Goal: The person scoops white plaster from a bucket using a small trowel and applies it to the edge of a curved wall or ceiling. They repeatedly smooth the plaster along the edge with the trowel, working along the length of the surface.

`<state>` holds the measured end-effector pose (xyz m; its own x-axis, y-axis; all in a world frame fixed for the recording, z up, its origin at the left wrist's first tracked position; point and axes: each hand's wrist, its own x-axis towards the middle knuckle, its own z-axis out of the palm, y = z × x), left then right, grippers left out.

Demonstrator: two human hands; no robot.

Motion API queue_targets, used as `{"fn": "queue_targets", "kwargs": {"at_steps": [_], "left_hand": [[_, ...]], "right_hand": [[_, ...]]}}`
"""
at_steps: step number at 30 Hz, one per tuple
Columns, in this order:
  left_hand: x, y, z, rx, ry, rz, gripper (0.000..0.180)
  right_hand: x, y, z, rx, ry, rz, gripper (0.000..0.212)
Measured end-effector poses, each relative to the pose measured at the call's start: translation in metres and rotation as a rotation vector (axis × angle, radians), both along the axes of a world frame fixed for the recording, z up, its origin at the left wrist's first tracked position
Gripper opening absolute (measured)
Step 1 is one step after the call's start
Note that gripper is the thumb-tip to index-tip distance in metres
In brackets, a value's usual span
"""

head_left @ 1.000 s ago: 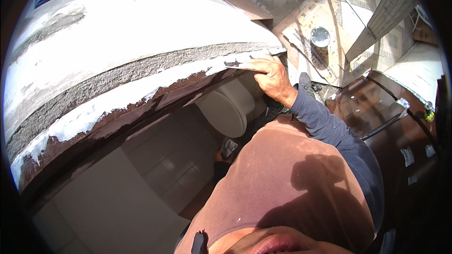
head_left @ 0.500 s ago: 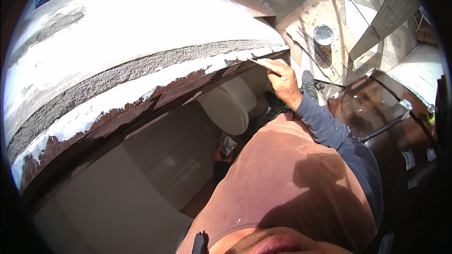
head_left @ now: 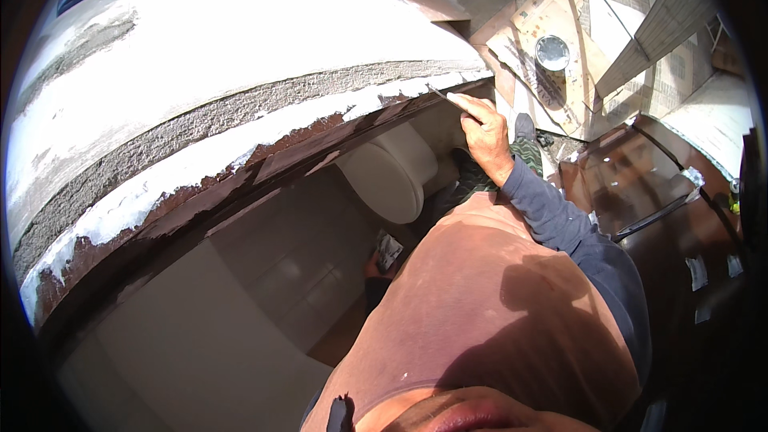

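Note:
My right hand [head_left: 487,140] is closed round a putty knife [head_left: 438,93], whose thin blade shows nearly edge-on. Its tip is at the right end of a brown frame edge [head_left: 300,138], where white filler [head_left: 196,166] runs along in a ragged strip. Low in the shade, my left hand [head_left: 374,265] grips a small flat plate [head_left: 389,251] smeared with white. Most of that hand's fingers are hidden.
A rough grey mortar band [head_left: 184,118] borders the white wall [head_left: 264,24]. Below the frame stands a pale toilet [head_left: 384,180]. At the right, a round tin [head_left: 552,53] sits on cardboard [head_left: 520,52], near a glossy brown panel [head_left: 632,168].
My right hand and the knife have shifted slightly right and tilted. White filler covers more of the brown edge left of the blade. My left hand still holds the plate.

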<state>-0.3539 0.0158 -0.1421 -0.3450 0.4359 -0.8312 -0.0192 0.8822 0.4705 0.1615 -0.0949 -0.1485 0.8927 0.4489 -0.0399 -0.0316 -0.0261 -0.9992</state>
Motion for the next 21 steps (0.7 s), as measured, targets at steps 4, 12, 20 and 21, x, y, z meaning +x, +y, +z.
{"fn": "queue_targets", "kwargs": {"at_steps": [4,12,20,21], "left_hand": [[0.008,-0.004,0.006,0.019,0.024,-0.045,0.031],[-0.021,0.002,-0.008,-0.094,-0.148,0.16,0.029],[-0.057,0.001,-0.046,0.132,0.024,-0.572,0.027],[-0.049,-0.002,-0.042,0.195,0.164,-0.927,0.028]], "right_hand": [[-0.002,0.004,0.018,0.059,-0.057,0.02,0.047],[-0.018,0.022,0.091,0.116,-0.336,0.012,0.052],[-0.017,0.028,0.124,0.212,-0.448,0.008,0.053],[-0.013,0.024,0.121,0.134,-0.475,-0.018,0.054]]}}
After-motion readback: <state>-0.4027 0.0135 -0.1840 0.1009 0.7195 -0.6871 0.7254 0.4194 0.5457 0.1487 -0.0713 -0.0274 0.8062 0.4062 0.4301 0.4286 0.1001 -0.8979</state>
